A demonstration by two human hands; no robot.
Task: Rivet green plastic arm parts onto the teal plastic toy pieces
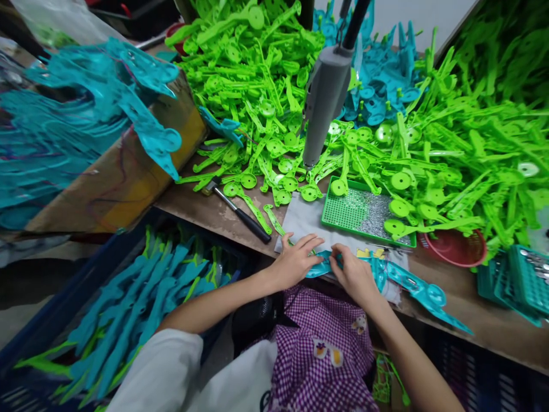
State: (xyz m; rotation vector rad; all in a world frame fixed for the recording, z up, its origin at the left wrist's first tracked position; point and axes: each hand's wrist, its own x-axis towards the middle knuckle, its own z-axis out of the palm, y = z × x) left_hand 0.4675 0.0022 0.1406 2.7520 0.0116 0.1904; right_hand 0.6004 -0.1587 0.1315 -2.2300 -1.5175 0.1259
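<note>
A long turquoise plastic part lies across the grey cloth at the bench's front edge, its narrow tip pointing right. My left hand is on its left end, thumb and fingers closed around it, beside the tip of a green plastic arm. My right hand is closed in a pinch over the same part, close to the left fingertips. Whatever sits between the right fingertips is hidden. Small yellow pieces lie just behind the right hand.
A grey electric screwdriver hangs above the bench. Beneath it, a green tray holds small metal screws. Green parts pile up behind. A hammer lies left. Turquoise parts fill a cardboard box and a blue crate. A red basket stands right.
</note>
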